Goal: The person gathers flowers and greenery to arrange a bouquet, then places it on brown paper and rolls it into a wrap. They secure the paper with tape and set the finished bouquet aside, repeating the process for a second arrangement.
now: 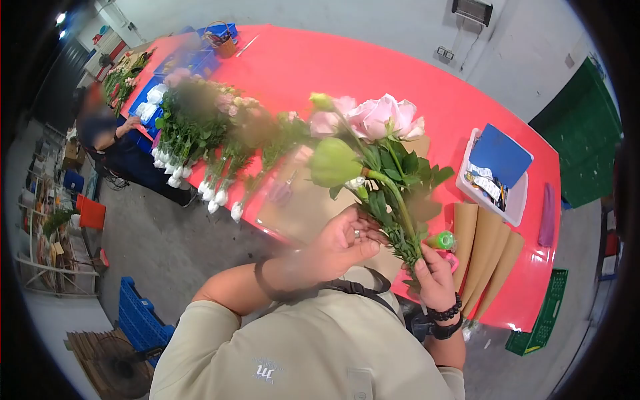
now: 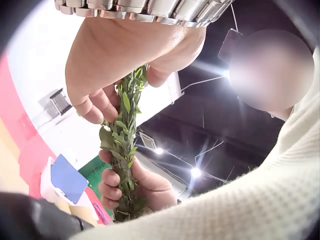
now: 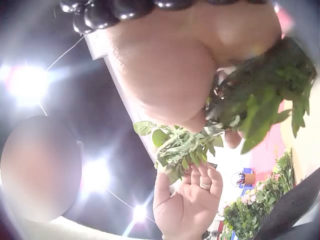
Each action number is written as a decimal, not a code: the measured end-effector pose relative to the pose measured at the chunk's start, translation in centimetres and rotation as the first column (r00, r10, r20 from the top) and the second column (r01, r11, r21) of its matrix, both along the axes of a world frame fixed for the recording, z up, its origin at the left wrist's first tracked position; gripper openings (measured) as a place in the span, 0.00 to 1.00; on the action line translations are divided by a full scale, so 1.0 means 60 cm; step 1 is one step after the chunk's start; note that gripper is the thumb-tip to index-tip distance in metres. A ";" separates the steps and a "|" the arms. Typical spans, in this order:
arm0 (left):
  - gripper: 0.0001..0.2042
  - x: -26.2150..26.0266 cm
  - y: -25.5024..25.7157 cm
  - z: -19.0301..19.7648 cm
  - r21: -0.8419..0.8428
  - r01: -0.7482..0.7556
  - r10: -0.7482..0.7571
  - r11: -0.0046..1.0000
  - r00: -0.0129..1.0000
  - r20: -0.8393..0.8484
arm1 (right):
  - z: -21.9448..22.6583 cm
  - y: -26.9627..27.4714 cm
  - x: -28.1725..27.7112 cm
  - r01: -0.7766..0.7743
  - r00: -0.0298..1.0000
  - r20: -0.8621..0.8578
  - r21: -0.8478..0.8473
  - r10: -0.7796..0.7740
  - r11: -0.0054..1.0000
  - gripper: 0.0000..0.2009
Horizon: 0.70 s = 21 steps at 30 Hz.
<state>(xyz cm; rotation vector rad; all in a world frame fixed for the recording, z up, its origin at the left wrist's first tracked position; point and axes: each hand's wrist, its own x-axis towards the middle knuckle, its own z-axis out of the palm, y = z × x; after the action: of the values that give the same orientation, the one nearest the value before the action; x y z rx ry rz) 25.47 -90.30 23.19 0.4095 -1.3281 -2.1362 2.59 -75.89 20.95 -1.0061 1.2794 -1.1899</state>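
Upright before my chest is a bouquet [image 1: 400,167] of pale pink roses [image 1: 385,119], a big green bud [image 1: 333,163] and leafy greenery. My right hand [image 1: 437,277], with black beads at its wrist, grips the leafy stems [image 2: 127,175] low down, thumb on one side and fingers on the other. Higher up, my left hand [image 1: 340,247] has its palm turned up beside the stems, fingers extended and touching the leaves. A ring [image 3: 205,186] shows on one of its fingers. The lower stem ends are mostly hidden by my right hand.
On the red table [image 1: 333,60] lie bunches of flowers [image 1: 200,120] with white-wrapped ends, scissors [image 1: 283,190] on brown paper, a white bin [image 1: 497,177] holding a blue board, green tape [image 1: 441,240] and brown paper cones [image 1: 490,257]. Another person [image 1: 100,133] stands at the far left.
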 end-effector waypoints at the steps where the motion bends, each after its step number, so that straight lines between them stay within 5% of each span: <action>1: 0.29 -0.003 0.001 0.003 0.011 0.007 -0.007 1.000 1.000 -0.004 | -0.007 0.004 0.000 0.025 0.999 0.030 -0.010 -0.024 1.000 0.23; 4: 0.28 -0.006 0.007 0.023 0.025 0.018 -0.018 1.000 1.000 0.022 | -0.016 0.014 0.007 0.092 0.991 0.098 -0.023 -0.090 0.995 0.24; 8: 0.26 -0.014 0.014 0.021 0.014 0.064 -0.063 0.998 0.997 -0.044 | -0.019 0.025 0.002 0.046 0.999 -0.026 -0.090 -0.048 0.995 0.27; 11: 0.23 0.000 0.015 0.069 -0.103 0.155 -0.102 0.982 0.910 0.401 | -0.027 0.032 0.001 0.063 0.997 -0.025 -0.109 -0.066 0.992 0.27; 12: 0.22 -0.004 0.030 0.027 -0.147 0.074 -0.029 0.986 0.958 0.286 | -0.028 0.033 0.004 0.093 0.995 -0.027 -0.118 -0.096 0.989 0.28; 15: 0.23 0.001 0.032 0.028 -0.195 0.243 -0.116 0.950 0.856 0.504 | -0.039 0.034 -0.005 0.063 0.997 -0.042 -0.134 -0.069 0.989 0.27; 18: 0.22 -0.010 0.038 0.043 -0.271 0.095 -0.018 0.958 0.962 0.271 | -0.041 0.038 -0.007 0.049 0.999 0.020 -0.087 -0.048 0.995 0.27; 21: 0.18 -0.016 0.037 0.047 -0.579 -0.031 0.173 0.815 0.966 0.192 | -0.032 0.031 -0.011 -0.012 0.999 0.031 -0.071 0.015 0.997 0.26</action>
<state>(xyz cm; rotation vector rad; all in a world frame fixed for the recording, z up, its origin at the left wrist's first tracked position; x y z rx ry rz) 24.52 -88.05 26.01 0.4759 -1.9513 -1.5199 1.92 -74.03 19.04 -1.0414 1.2113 -1.2434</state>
